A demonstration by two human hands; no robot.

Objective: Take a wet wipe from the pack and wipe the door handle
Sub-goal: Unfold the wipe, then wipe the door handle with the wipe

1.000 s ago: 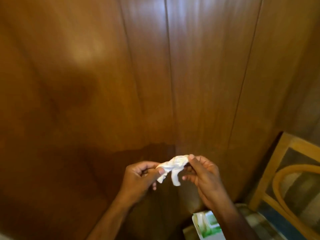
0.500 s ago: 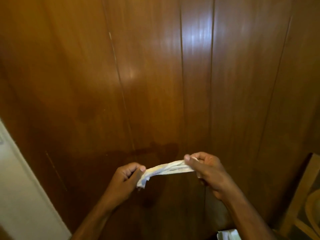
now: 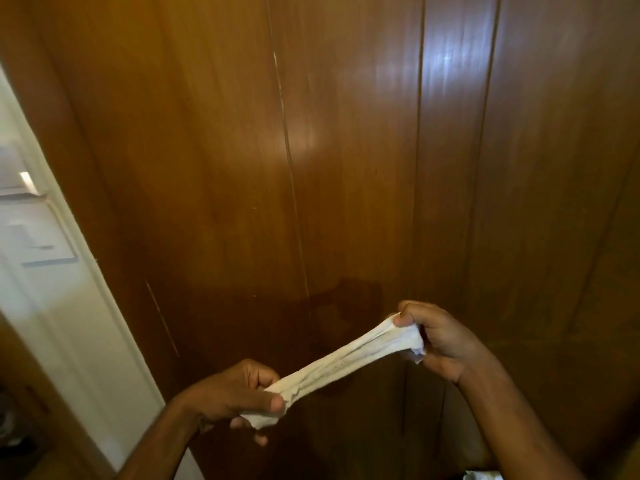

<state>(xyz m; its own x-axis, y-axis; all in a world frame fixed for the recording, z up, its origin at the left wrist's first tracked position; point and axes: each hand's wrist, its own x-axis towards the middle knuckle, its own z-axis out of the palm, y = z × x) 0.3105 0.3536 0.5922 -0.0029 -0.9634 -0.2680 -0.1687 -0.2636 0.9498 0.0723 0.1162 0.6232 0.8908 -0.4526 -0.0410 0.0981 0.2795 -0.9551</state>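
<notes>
A white wet wipe (image 3: 349,362) is held stretched between two bare hands in front of a brown wood-panelled wall (image 3: 346,150). The wipe is drawn into a long, twisted band that runs from about 7 o'clock up toward 2 o'clock across the lower middle of the view.

Its lower end is gripped by the left hand (image 3: 228,396), at about 7 o'clock from the centre of the view. The fingers (image 3: 258,372) of that hand are curled closed over the cloth, with the thumb pressed against it from below; a small tuft of wipe is seen under the fist.

Its upper end is gripped by the right hand (image 3: 440,341), at about 4 o'clock from the centre. There the fingers are also closed tightly, and the bunched end of the wipe is pinched beside the thumb, with a ragged corner hanging just below.

A white door frame (image 3: 69,306) is seen along the left edge, at 9 o'clock. At the bottom edge, about 5 o'clock, a small pale object is partly visible; what it is cannot be told.
</notes>
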